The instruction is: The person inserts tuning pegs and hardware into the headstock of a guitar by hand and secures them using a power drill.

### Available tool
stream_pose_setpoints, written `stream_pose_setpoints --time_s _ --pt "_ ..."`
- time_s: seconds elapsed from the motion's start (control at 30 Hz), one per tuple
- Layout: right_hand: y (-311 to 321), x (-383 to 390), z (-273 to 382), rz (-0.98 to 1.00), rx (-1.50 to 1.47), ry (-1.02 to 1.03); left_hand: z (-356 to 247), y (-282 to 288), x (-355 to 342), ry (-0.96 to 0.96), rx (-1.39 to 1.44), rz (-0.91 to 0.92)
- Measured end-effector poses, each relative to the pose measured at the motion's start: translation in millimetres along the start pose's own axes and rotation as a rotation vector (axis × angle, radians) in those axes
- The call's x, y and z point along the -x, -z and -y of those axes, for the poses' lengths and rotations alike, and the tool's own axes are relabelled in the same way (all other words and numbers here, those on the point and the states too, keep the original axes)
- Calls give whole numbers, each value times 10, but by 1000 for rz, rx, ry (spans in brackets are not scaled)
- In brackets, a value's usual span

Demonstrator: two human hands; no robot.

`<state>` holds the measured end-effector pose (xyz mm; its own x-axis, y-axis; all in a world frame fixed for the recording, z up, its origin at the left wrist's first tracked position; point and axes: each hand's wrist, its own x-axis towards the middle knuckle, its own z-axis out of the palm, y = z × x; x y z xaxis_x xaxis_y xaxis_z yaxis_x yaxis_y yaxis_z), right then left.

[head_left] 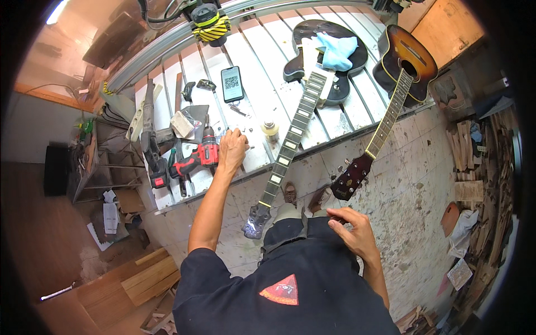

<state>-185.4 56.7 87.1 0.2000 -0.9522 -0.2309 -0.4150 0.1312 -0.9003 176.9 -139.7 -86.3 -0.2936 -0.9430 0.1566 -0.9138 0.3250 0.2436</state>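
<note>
My left hand (233, 148) reaches down to the slotted white table, its fingers bent together at the tabletop among small loose parts; whatever they pinch is too small to make out. Right beside it lies a red and black cordless drill (207, 153). A small jar with a yellowish rim (269, 128) stands just to the right of that hand. My right hand (354, 229) hovers at my waist, holding nothing, thumb and fingers apart. Between the hands, a dark electric guitar (326, 50) rests on the table, its inlaid neck (293, 137) sticking out past the edge toward me.
A light blue cloth (338, 50) lies on the electric guitar. A sunburst acoustic guitar (423, 58) stretches over the table's right end. Left of the phone (231, 84) are hand tools and a long grey power tool (149, 131). A machine head (209, 25) hangs above; wood scraps (466, 190) line the right wall.
</note>
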Motion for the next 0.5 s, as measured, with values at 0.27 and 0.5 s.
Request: stream_pose_setpoints --time_s 0.27,0.5 --pt "16 52 -142 -92 14 33 -461 396 70 175 393 -164" --pt "-209 -30 -177 -261 -168 -18 -2075 589 602 182 1273 589"
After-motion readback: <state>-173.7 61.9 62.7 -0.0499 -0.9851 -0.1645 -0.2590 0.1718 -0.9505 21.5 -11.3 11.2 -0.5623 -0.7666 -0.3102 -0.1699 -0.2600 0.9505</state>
